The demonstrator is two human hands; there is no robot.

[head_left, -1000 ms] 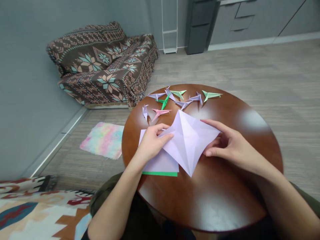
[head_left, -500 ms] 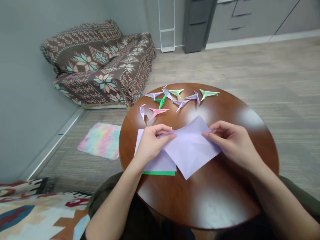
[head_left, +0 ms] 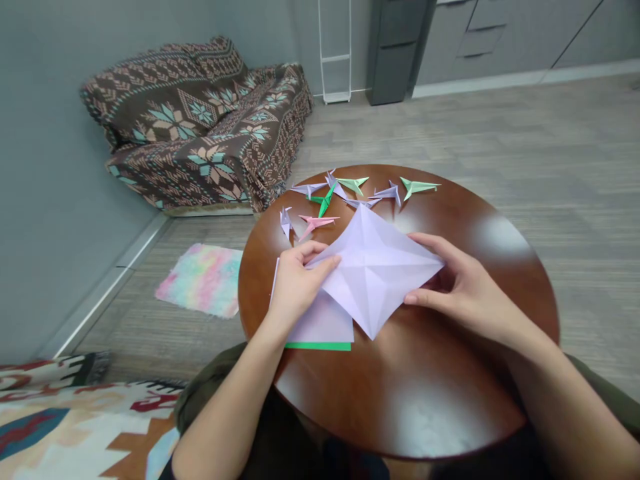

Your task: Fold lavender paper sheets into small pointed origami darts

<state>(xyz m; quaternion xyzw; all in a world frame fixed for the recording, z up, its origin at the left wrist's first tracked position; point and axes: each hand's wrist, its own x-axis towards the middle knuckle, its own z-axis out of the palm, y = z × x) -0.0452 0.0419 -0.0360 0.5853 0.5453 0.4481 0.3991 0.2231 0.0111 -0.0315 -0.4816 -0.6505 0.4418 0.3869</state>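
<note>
A creased lavender paper square (head_left: 370,267) is turned like a diamond above the round table, its creases meeting near the middle. My left hand (head_left: 303,277) pinches its left corner between thumb and fingers. Beside its right corner, my right hand (head_left: 450,280) has thumb and fingers spread apart, the thumb near the lower right edge and the fingers by the upper right edge. Under my left hand lies a stack of lavender sheets (head_left: 325,323), with a green sheet (head_left: 320,346) showing along its front edge.
Several folded paper figures stand at the brown table's (head_left: 500,320) far side, among them a pink one (head_left: 317,224), a dark green one (head_left: 325,201) and a light green one (head_left: 417,187). Behind are a patterned sofa (head_left: 200,133) and a fluffy rug (head_left: 205,280).
The lavender square has opened out flat, its far corner now higher and overlapping a folded figure. My right hand has gone from pinching the paper to spread fingers.
</note>
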